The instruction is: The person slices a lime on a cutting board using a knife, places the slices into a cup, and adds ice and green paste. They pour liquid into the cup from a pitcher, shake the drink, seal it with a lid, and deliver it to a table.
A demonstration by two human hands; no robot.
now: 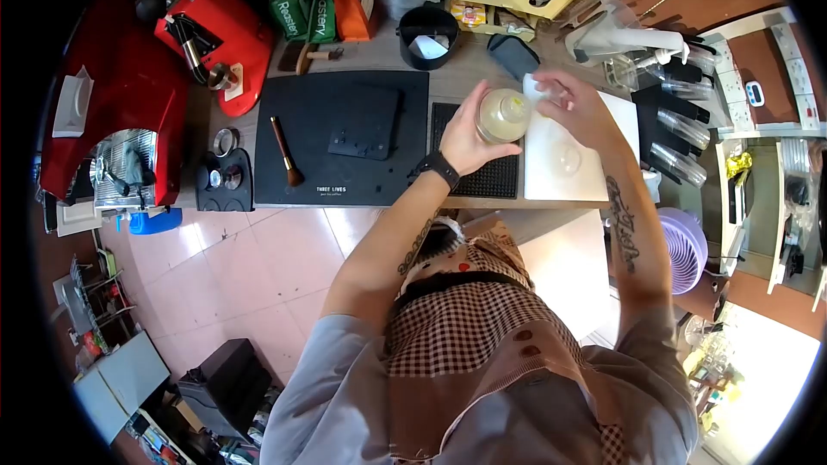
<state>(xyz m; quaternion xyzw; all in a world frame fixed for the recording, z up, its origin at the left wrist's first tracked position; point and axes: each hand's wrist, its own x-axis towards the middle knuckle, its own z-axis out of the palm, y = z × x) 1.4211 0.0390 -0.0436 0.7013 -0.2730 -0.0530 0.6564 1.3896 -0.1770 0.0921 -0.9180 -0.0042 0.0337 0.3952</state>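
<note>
My left hand (469, 139) is wrapped round a clear cup (504, 118) with pale yellowish contents, held above a black ribbed mat (482, 182) and the edge of a white board (551, 185). Right beside the cup, my right hand (568, 102) has its fingers curled on a small white piece (531, 86); its kind cannot be made out. A round clear shape (564, 158), perhaps a lid, lies on the white board under my right forearm.
A dark bar mat (345, 181) with a brush (285, 155) lies to the left, before a red grinder (220, 26) and red espresso machine (129, 103). A black bin (427, 39) and coffee bags stand behind. Stacked plastic cups (685, 129) are on the right.
</note>
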